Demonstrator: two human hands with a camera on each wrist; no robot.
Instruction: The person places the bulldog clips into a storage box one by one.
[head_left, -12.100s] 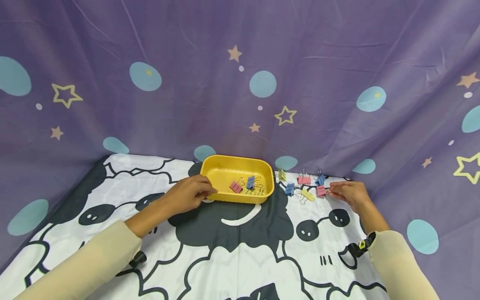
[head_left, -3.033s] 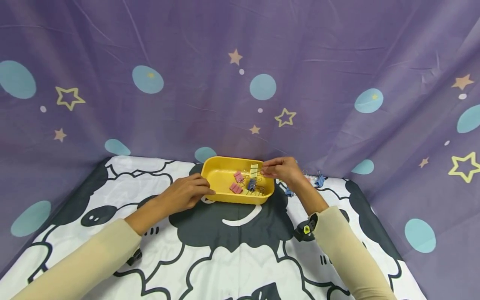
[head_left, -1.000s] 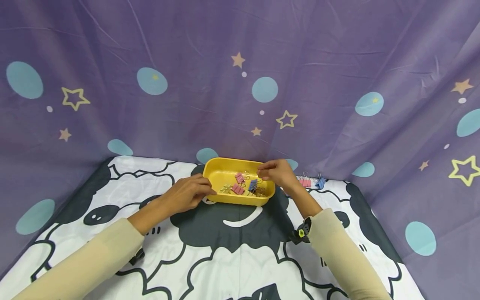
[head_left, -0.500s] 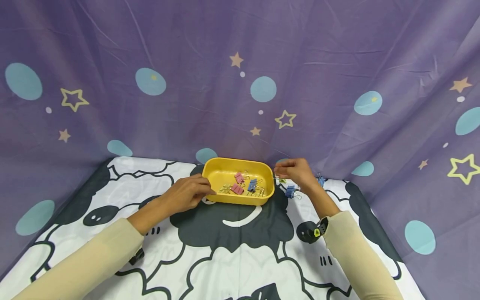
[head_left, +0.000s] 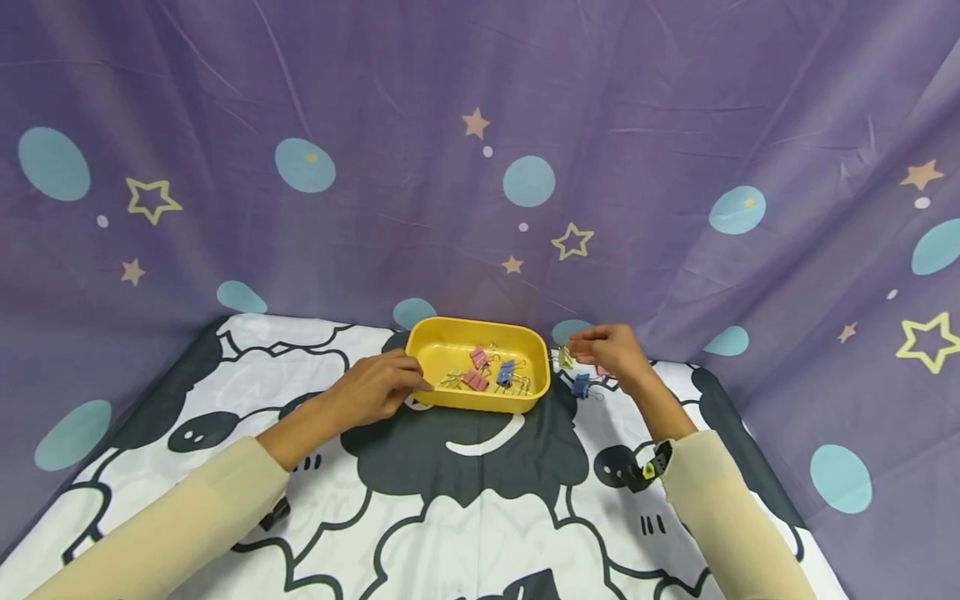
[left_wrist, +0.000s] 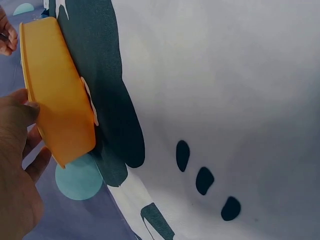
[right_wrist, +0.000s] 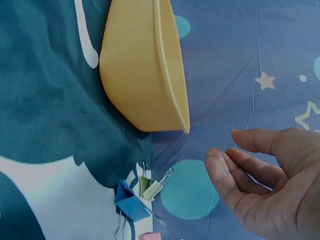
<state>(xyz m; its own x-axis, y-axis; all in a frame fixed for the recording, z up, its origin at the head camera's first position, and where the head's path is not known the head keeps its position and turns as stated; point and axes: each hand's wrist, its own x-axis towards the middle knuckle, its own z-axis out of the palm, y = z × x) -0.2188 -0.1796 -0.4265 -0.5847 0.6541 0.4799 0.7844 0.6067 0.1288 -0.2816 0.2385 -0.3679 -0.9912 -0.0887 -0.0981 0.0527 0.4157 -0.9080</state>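
Note:
My left hand (head_left: 378, 387) grips the left end of a yellow tray (head_left: 468, 402), thumb and fingers at its rim. Inside the tray lie pink binder clips (head_left: 476, 380), a blue binder clip (head_left: 506, 372) and a pale yellow one (head_left: 452, 379). Just right of the tray, my right hand (head_left: 615, 350) hovers with loosely bent fingers; nothing is between them in the right wrist view. Near it on the cloth are a yellow-green binder clip (right_wrist: 150, 189), a blue binder clip (right_wrist: 131, 202) and a pink one (right_wrist: 150, 236), cut off by the frame edge there and mostly covered by the hand in the head view.
A white and black sheep-print cloth (head_left: 517, 500) covers the table. Behind it hangs a purple curtain (head_left: 420, 208) with stars and blue dots, close to the tray's far side.
Pink and yellow binder clips have gone from the cloth into the tray. Over the last second my right hand has moved rightward off the tray toward the remaining clips. My left hand has stayed put.

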